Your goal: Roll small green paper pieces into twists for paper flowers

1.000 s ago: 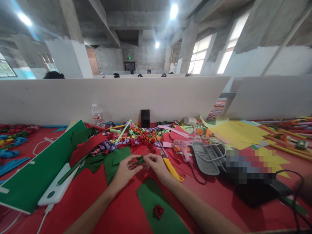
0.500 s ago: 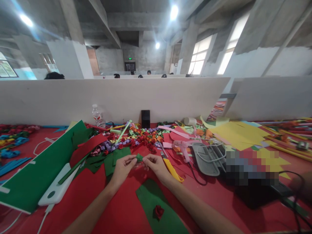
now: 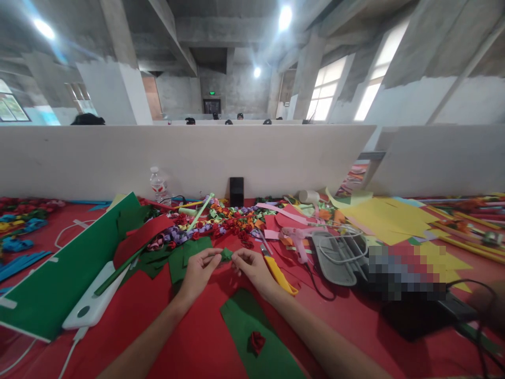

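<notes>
Between both hands, above the red table, is a small folded piece of green paper (image 3: 226, 255). My left hand (image 3: 200, 271) pinches its left side between thumb and fingers. My right hand (image 3: 251, 267) pinches its right side. Below and between my forearms a red paper rose (image 3: 257, 342) lies on a green paper sheet (image 3: 242, 310). Dark green paper pieces (image 3: 179, 268) lie beside my left hand. Just right of my right hand rests a yellow utility knife (image 3: 279, 273).
A pink glue gun (image 3: 300, 245) and a grey tray (image 3: 335, 260) stand to the right, with cables nearby. Small paper flowers (image 3: 232, 223) are heaped ahead, before a phone (image 3: 236, 192). At left are a green board (image 3: 74, 268) and a white power strip (image 3: 92, 297).
The hands stay almost in place. The green paper shows slightly more between the fingertips, and the camera view has shifted a little.
</notes>
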A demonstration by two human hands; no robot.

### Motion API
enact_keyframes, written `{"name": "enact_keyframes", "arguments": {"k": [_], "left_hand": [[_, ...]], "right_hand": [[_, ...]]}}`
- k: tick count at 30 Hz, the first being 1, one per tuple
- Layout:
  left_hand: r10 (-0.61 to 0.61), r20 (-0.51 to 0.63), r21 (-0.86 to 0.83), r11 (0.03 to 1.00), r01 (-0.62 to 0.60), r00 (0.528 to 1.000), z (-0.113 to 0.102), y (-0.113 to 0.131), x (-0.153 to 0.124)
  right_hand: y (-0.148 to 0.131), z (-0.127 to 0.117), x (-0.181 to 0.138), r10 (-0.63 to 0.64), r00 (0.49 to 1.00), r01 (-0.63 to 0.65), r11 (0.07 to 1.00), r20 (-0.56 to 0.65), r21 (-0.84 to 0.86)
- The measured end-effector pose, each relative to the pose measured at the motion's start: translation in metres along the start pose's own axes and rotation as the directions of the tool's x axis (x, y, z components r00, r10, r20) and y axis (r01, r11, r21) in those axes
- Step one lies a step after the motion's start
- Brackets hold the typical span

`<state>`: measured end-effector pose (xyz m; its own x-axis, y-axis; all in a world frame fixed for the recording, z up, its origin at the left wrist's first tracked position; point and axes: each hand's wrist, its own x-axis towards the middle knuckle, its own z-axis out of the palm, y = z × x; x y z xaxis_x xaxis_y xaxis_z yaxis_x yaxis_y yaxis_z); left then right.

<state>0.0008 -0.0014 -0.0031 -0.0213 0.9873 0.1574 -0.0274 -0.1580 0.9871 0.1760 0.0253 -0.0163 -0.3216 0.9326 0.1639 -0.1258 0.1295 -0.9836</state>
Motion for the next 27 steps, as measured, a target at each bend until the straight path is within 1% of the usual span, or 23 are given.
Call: {"name": "enact_keyframes", "arguments": {"k": [3,5,8,14,18,20,27], "left_hand": [[0.026,-0.008,0.078,0.997,-0.025,1.0,-0.0008,-0.0024,-0.0004],[0.046,0.01,0.101,0.994,-0.047,0.999,-0.0006,-0.0036,-0.0013],[0.037,0.039,0.082,0.996,-0.04,0.999,0.0004,-0.0047,-0.0024],[-0.008,0.062,0.016,1.0,0.007,0.998,0.0021,-0.0059,-0.0014],[-0.024,0.017,0.055,0.998,0.023,1.0,0.0019,-0.0065,0.0001],[-0.016,-0.001,0.047,0.999,0.016,1.0,0.0017,-0.0069,0.0006],[0.069,-0.014,0.025,0.997,-0.069,0.998,0.0029,-0.007,0.0004]], "right_hand": [[0.0019,0.0018,-0.0009,-0.005,1.0,0.005,1.0,0.015,-0.004],[0.0022,0.0029,-0.0019,-0.027,1.0,0.028,0.999,0.012,-0.035],[0.0017,0.0036,-0.0026,-0.04,0.999,0.038,0.996,-0.018,-0.079],[0.0009,0.0022,-0.0016,-0.011,1.0,0.009,0.996,-0.029,-0.088],[-0.001,0.0022,-0.0022,-0.023,1.0,0.025,0.995,0.018,-0.099],[-0.0027,0.0032,-0.0033,-0.034,0.999,0.037,0.996,0.035,-0.087],[-0.0066,0.0072,-0.0079,-0.06,0.998,0.065,0.986,0.037,-0.156]]}}
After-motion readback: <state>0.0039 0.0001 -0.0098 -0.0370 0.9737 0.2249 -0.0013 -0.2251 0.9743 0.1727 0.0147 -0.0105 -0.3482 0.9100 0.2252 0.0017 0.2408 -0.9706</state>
